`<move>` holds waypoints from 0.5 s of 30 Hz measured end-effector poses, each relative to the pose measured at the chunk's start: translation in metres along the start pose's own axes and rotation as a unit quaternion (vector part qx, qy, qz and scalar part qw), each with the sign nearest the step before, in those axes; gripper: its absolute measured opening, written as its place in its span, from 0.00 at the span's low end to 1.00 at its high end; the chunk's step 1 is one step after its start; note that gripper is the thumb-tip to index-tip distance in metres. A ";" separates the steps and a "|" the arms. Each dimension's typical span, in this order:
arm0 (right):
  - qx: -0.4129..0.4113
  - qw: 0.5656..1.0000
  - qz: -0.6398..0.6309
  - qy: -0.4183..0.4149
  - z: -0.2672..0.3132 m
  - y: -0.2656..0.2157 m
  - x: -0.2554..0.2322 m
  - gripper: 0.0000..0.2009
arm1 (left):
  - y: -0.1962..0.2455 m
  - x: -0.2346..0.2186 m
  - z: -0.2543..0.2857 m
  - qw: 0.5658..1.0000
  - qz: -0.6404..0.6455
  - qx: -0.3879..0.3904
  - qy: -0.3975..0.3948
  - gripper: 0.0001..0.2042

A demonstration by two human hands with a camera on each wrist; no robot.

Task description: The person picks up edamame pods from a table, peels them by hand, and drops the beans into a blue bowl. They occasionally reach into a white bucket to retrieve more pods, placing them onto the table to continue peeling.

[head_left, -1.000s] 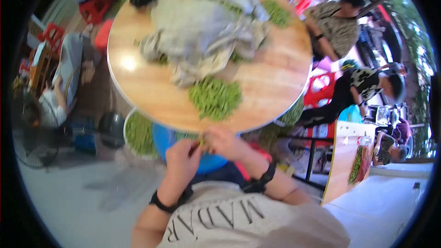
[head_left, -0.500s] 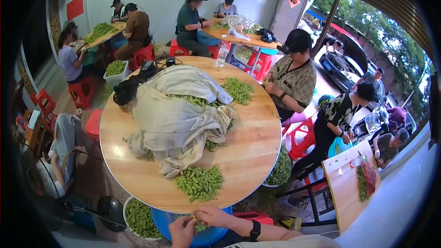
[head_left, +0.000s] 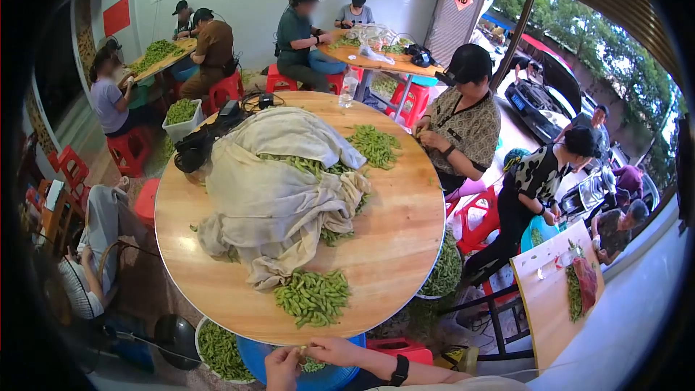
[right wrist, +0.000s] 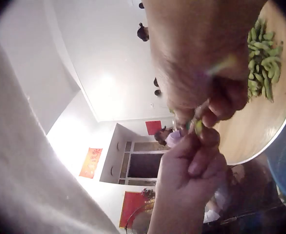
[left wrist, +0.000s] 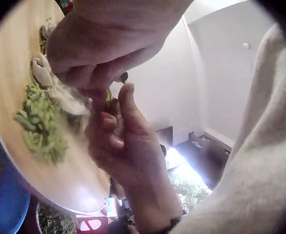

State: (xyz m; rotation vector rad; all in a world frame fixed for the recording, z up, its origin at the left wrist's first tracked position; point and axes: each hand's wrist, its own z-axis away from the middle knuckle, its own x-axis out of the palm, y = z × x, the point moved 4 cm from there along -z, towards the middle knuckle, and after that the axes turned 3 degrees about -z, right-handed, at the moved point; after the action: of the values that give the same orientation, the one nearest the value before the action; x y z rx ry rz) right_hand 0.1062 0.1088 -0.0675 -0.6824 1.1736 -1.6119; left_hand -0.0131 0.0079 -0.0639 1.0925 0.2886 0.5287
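Observation:
My left hand [head_left: 281, 371] and right hand [head_left: 334, 350] meet just off the near edge of the round wooden table [head_left: 394, 246]. Between their fingertips they pinch a small green bean pod [right wrist: 198, 127], mostly covered by the fingers. In the left wrist view the pod shows as a yellow-green bit beside the thumb of the right hand [left wrist: 133, 141]. Below the hands stands a blue basin [head_left: 250, 353] with pale green beans [head_left: 313, 366] inside. A loose heap of green pods [head_left: 313, 298] lies on the table just beyond the hands.
A crumpled pale cloth [head_left: 282, 195] covers more pods mid-table, with another pod heap [head_left: 374, 146] behind it. Pod-filled tubs [head_left: 221, 351] stand on the floor on either side. Across the table at right sits a person [head_left: 463, 116]; a red stool [head_left: 402, 350] is close by.
The head view has swung up from the lap to the whole room, so the hands now appear at the bottom edge. Both hands stay together at the pod over the basin.

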 end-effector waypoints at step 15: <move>-0.087 0.994 0.069 -0.025 -0.016 0.047 0.002 0.13 | -0.040 0.000 0.002 0.983 -0.125 -0.083 -0.105 0.05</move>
State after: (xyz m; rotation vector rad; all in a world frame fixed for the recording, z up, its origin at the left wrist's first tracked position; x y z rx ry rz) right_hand 0.1105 0.1111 -0.1169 -0.7316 1.3057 -1.3828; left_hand -0.0018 -0.0083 -0.0985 0.9245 0.1898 0.2074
